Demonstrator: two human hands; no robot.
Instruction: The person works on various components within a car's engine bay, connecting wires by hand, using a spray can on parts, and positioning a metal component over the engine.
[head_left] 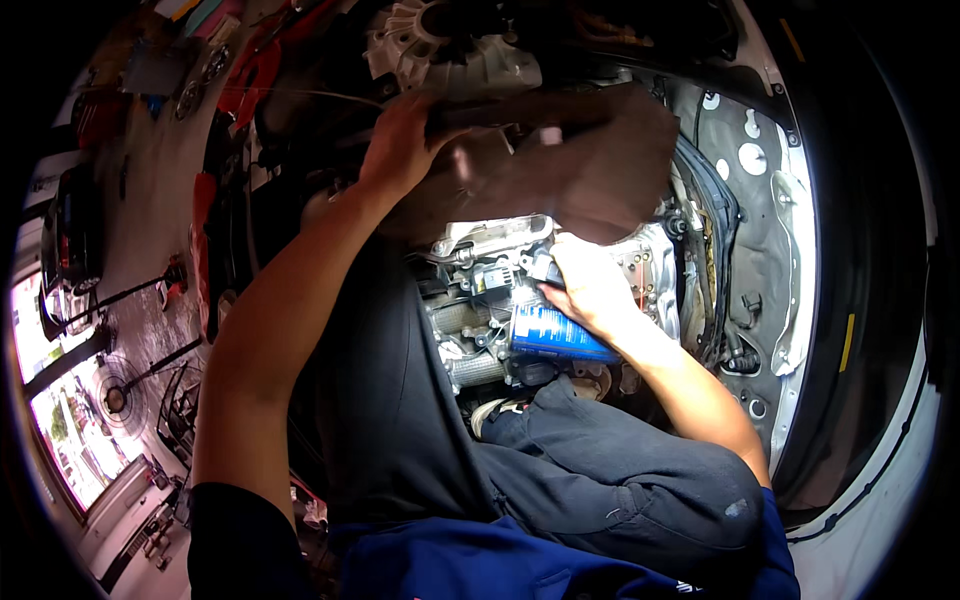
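My left hand (400, 150) is at the edge of a dark brown sheet (615, 160), its fingers and thumb closed on it. The sheet is blurred and spans the upper part of the engine bay. Lower right, my right hand (595, 285) is closed round a small dark grey piece (545, 268) between thumb and fingers. A blue container (560, 332) with white print lies directly below that hand. Whether the grey piece belongs to the container I cannot tell. Beneath both are metal engine parts (470, 340), brightly lit around my right hand.
My bent legs (620, 470) in dark trousers rest over the engine bay. A pale metal housing (430, 50) sits at the far side. Cables and hoses (710, 200) run along the right, beside the body panel (755, 260). On the floor at left stands a fan (115, 398).
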